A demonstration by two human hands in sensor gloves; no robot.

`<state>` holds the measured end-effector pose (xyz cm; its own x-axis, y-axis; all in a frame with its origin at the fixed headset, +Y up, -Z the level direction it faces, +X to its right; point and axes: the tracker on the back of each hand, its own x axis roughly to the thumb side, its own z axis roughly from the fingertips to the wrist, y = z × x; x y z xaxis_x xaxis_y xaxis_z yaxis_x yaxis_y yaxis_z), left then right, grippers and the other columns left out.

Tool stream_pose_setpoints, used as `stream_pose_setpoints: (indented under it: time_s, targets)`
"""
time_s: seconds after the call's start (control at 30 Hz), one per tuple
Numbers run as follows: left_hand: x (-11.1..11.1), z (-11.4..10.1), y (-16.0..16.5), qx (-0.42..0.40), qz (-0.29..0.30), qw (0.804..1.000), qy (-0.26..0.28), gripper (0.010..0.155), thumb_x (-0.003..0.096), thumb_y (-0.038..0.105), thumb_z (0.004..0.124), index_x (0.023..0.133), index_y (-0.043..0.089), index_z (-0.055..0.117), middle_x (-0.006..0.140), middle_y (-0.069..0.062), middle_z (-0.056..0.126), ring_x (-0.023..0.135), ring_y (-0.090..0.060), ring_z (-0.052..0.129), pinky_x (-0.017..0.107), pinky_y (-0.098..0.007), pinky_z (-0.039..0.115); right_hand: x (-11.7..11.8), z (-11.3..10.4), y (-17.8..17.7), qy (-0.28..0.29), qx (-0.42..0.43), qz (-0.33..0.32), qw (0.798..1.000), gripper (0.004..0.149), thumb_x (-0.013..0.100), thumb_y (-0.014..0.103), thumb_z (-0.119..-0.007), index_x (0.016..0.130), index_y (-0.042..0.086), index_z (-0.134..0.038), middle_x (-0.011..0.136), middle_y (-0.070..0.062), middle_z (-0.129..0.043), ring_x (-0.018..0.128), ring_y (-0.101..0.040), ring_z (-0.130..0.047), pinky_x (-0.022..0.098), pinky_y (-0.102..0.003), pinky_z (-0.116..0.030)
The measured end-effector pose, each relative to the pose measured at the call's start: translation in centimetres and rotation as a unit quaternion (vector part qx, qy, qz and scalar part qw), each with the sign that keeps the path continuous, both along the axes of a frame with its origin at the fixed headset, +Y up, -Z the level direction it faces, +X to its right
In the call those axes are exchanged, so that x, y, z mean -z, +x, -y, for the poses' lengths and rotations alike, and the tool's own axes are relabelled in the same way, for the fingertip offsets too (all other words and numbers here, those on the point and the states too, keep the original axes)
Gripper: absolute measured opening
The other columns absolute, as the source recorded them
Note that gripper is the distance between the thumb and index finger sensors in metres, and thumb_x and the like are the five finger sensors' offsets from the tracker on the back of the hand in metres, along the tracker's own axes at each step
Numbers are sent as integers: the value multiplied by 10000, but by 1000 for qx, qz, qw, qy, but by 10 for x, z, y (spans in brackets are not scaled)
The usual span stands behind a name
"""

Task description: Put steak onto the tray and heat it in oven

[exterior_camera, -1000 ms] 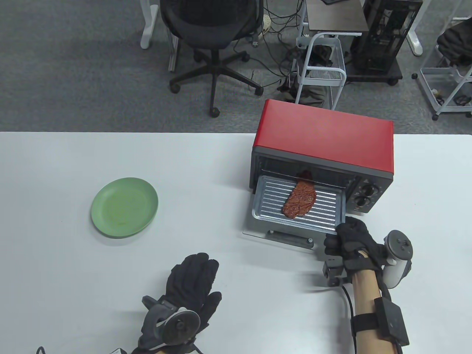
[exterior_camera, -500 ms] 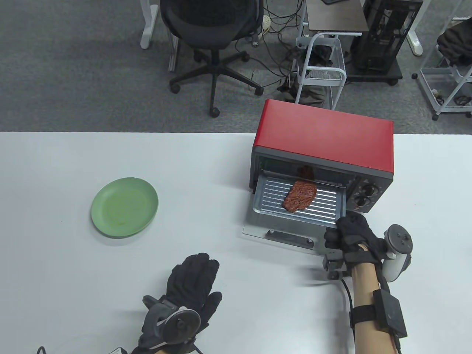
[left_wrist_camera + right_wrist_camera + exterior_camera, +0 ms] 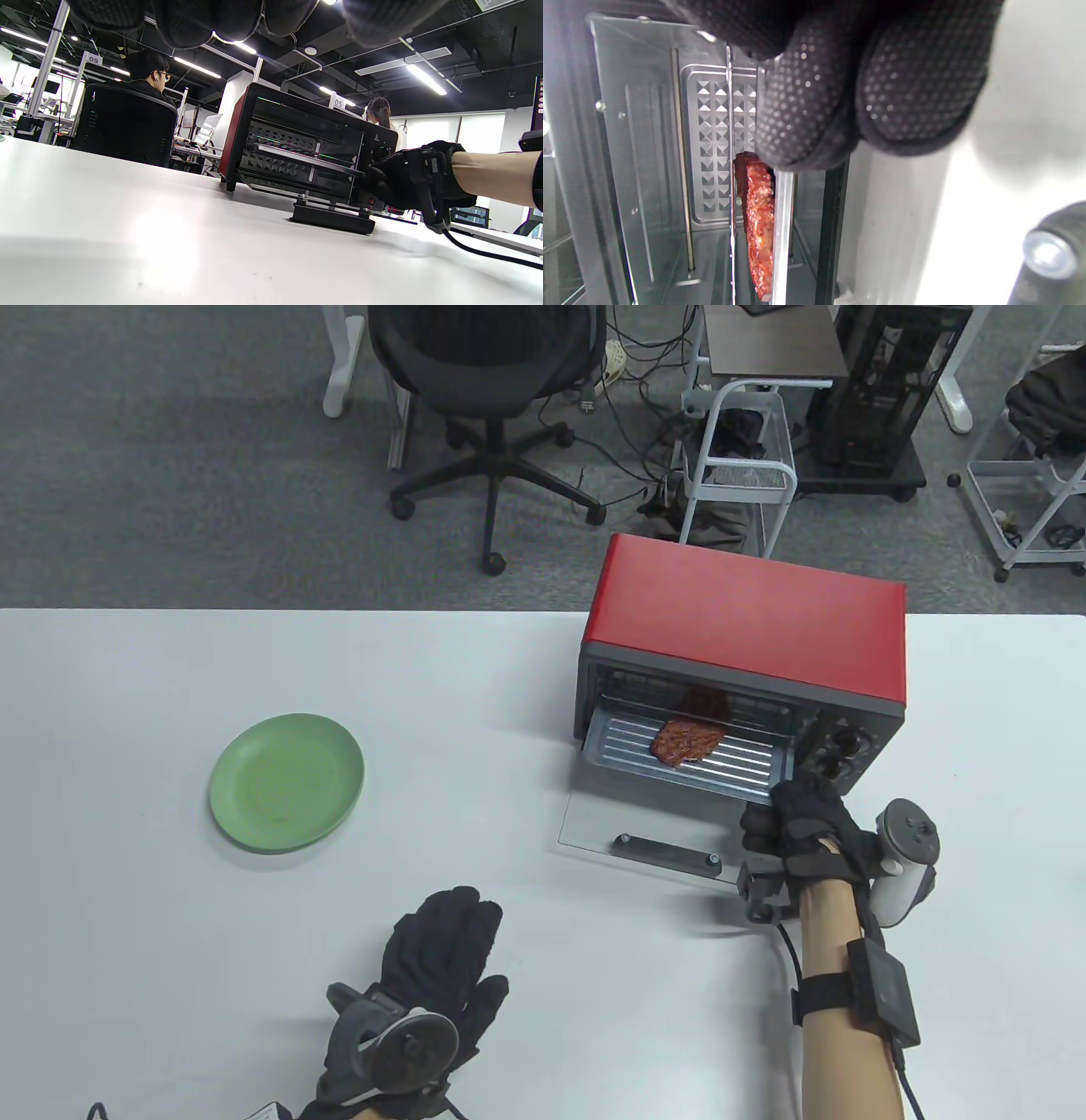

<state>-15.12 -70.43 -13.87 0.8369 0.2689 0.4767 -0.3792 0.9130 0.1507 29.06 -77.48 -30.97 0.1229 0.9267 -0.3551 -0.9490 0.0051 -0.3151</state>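
A brown steak (image 3: 684, 738) lies on a ribbed metal tray (image 3: 619, 746) that sits mostly inside the red oven (image 3: 747, 619), whose glass door (image 3: 594, 831) lies open on the table. My right hand (image 3: 785, 814) pinches the tray's front right corner. In the right wrist view the fingers (image 3: 840, 93) curl over the tray's edge (image 3: 781, 237), with the steak (image 3: 757, 220) seen edge-on behind it. My left hand (image 3: 445, 950) rests flat on the table, holding nothing. The left wrist view shows the oven (image 3: 297, 144) and the right hand (image 3: 407, 178) at its front.
An empty green plate (image 3: 287, 780) sits at the left of the table. The oven's two knobs (image 3: 840, 755) are just above my right hand. An office chair (image 3: 484, 381) and a white cart (image 3: 738, 475) stand on the floor beyond the table. People sit in the background.
My right hand has pushed the tray with the steak deeper into the oven, away from me. The left hand has stayed in place.
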Motion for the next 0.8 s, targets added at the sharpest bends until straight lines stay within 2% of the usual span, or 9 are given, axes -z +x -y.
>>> stream_pose_setpoints:
  time_s: [0.13, 0.27, 0.33, 0.37, 0.4, 0.63, 0.67, 0.77, 0.8]
  targets:
    - [0, 0, 0, 1, 1, 1000, 2, 762, 492, 487, 691, 1136, 156, 456, 1165, -233, 477, 1019, -526, 583, 659, -741, 563, 1, 3, -1, -2, 36, 9, 999, 712, 615, 330, -667, 1087, 248, -141, 823, 15, -877, 396, -113, -1072, 300, -314, -990]
    - [0, 1, 0, 2, 2, 1000, 0, 763, 492, 488, 690, 1137, 155, 455, 1166, -231, 476, 1020, -525, 582, 660, -740, 564, 1, 8, -6, 7, 109, 3, 994, 680, 628, 355, -636, 1084, 274, -138, 955, 39, -764, 570, -157, -1016, 433, -345, -945]
    - [0, 1, 0, 3, 1, 1000, -2, 762, 492, 487, 689, 1136, 155, 456, 1166, -230, 477, 1019, -524, 584, 660, -741, 563, 1, 10, -9, 13, 135, -1, 991, 876, 636, 382, -619, 1096, 241, 113, 1016, 38, -691, 655, -181, -974, 499, -367, -911]
    - [0, 1, 0, 2, 1, 1000, -2, 762, 492, 487, 689, 1136, 155, 455, 1167, -230, 477, 1019, -525, 583, 659, -741, 565, 1, 10, -9, 17, 141, 2, 990, 877, 635, 381, -617, 1097, 239, 115, 1026, 32, -679, 669, -189, -968, 511, -377, -903]
    - [-1, 1, 0, 2, 1, 1000, -2, 762, 492, 487, 689, 1137, 155, 455, 1167, -229, 477, 1020, -524, 584, 660, -740, 563, 0, 10, -11, 21, 148, 4, 989, 759, 635, 388, -610, 1105, 245, -32, 1044, 20, -660, 694, -200, -957, 526, -390, -893]
    - [0, 2, 0, 4, 2, 1000, -4, 762, 493, 487, 689, 1137, 154, 455, 1166, -230, 478, 1019, -526, 582, 660, -741, 562, 1, 9, -23, 19, 188, 11, 982, 815, 628, 430, -589, 1116, 214, 27, 1125, -27, -605, 765, -232, -937, 564, -404, -874]
    - [0, 2, 0, 4, 2, 1000, -4, 763, 492, 488, 689, 1137, 154, 454, 1167, -230, 477, 1020, -524, 583, 660, -742, 562, 1, 9, -26, 12, 189, 7, 982, 798, 629, 440, -582, 1126, 210, -1, 1119, -13, -630, 764, -174, -954, 554, -398, -880]
    - [0, 3, 0, 4, 2, 1000, -5, 762, 493, 488, 688, 1137, 155, 454, 1167, -228, 478, 1020, -524, 584, 661, -742, 562, 4, 8, -29, -9, 183, 1, 983, 715, 633, 429, -569, 1154, 129, -183, 1054, -27, -717, 700, -235, -990, 511, -393, -906]
    - [0, 3, 0, 4, 1, 1000, -6, 762, 493, 488, 688, 1137, 155, 454, 1167, -230, 477, 1020, -525, 584, 660, -743, 561, 6, 9, -31, -23, 174, -7, 984, 627, 634, 423, -570, 1134, 115, -351, 1005, -53, -765, 670, -234, -1010, 484, -401, -917]
